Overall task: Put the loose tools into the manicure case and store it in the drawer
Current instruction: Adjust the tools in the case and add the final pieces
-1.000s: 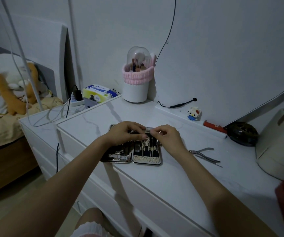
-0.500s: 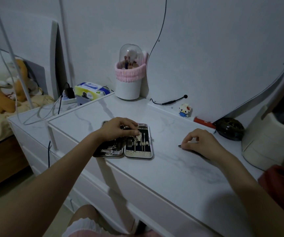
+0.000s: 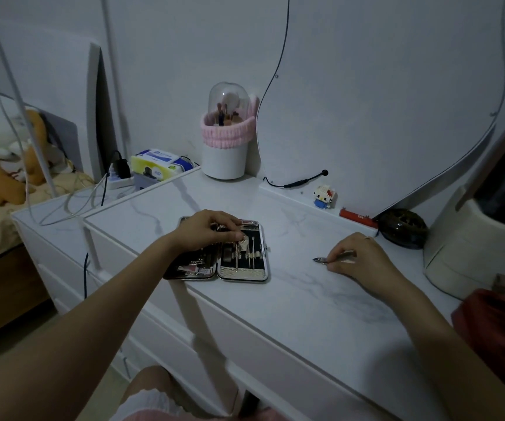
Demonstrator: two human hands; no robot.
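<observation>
Left hand (image 3: 207, 230) fingers curled on open case (image 3: 242, 270); right hand (image 3: 359, 253) pinches steel nippers (image 3: 321, 260).

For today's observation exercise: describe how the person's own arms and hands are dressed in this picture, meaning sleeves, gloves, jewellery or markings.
Both forearms are bare from the bottom edge of the frame to the wrists; no sleeve, glove, watch or bracelet shows. The right hand seems to wear a thin, pale ring on one finger, though it is small and dim. The left hand shows no ring or marking.

Shiny metal nippers (image 3: 334, 258); glossy metal-trimmed case (image 3: 242, 270); smooth marbled white tabletop (image 3: 306, 299).
</observation>
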